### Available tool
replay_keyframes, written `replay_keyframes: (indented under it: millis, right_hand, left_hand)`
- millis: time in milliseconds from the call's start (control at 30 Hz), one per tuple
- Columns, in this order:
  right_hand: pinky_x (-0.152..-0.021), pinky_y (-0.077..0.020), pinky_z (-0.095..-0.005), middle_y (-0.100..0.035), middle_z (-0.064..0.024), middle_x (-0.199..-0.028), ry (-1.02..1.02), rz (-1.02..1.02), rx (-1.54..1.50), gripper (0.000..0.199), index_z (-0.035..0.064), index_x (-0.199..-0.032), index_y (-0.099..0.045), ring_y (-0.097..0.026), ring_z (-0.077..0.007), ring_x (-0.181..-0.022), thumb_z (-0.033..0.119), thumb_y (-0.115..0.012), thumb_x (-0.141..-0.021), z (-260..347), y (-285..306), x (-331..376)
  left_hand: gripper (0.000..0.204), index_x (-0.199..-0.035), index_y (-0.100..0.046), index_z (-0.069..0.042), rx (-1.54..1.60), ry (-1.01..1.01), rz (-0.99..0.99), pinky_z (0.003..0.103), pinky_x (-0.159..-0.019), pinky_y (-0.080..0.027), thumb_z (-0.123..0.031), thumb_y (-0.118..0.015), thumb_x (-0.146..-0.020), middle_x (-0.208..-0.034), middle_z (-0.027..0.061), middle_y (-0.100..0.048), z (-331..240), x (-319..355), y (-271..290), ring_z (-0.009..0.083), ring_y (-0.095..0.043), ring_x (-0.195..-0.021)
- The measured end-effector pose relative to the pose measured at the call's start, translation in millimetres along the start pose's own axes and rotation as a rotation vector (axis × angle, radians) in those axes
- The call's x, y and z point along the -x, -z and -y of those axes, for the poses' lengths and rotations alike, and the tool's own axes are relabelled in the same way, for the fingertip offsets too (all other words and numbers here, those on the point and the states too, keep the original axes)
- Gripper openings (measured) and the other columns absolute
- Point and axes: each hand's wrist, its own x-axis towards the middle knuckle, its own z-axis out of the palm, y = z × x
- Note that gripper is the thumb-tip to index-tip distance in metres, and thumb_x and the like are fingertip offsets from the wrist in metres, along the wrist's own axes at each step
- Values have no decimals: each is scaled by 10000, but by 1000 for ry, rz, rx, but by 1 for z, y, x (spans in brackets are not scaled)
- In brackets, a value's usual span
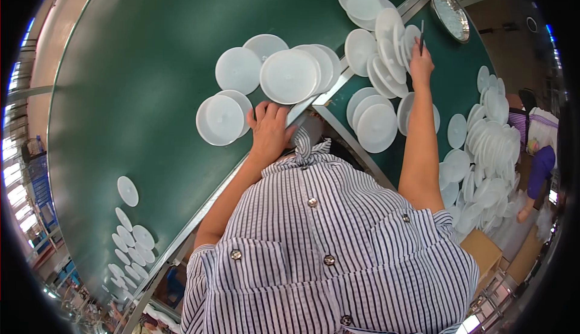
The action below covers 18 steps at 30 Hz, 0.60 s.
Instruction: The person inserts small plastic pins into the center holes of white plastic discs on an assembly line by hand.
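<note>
My left hand (269,131) rests on the near edge of the green work surface (163,92), thumb apart from the bent fingers. Its fingertips are beside a pair of overlapping white plastic discs (220,120). A small dark spot shows at them, too small to make out. On the right, my right arm reaches far forward. My right hand (421,65) is closed round a slim dark stick-like tool (422,38) that points away from me. The hand is against a white disc (412,39) at the edge of a leaning cluster of discs (389,25); its fingertips are partly hidden.
More white discs (290,77) overlap ahead of my left hand. Others (376,127) lie below my right forearm, with a large heap (489,146) further right. A round metal bowl (450,16) holds small clear pieces. A metal rail (338,83) divides the surfaces. Another person's purple-sleeved arm (541,171) shows at far right.
</note>
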Motion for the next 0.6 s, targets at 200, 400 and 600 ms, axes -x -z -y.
replay_keyframes:
  millis: [200,400,600]
  right_hand:
    - [-890,-387,-354,-584,-142,-1066,180,-66,-211,316,85,-1095,-584,-535,-321,-992,236,-459,-847,50,39,11]
    - [-664,-417,-247,-457,6,-705,135,-14,-544,257,36,-1026,-604,-475,-92,-677,173,-428,-899,91,58,21]
    - [-481,-291,-215,-302,48,-575,-96,190,-993,289,-25,-931,-571,-284,-43,-511,243,-467,-896,115,65,88]
  left_hand:
    - [519,-1139,-493,-119,-107,28,35,527,-958,-169,-168,-683,-658,-1155,49,-449,-1,2,2,285,-342,-1138]
    - [398,-1041,-558,-123,-23,-36,97,480,-979,-177,-138,-669,-659,-1082,33,-512,8,5,15,246,-414,-1099]
    - [220,-876,-608,-109,-134,-299,-175,392,-843,-331,-62,-633,-662,-846,31,-562,35,21,35,252,-509,-976]
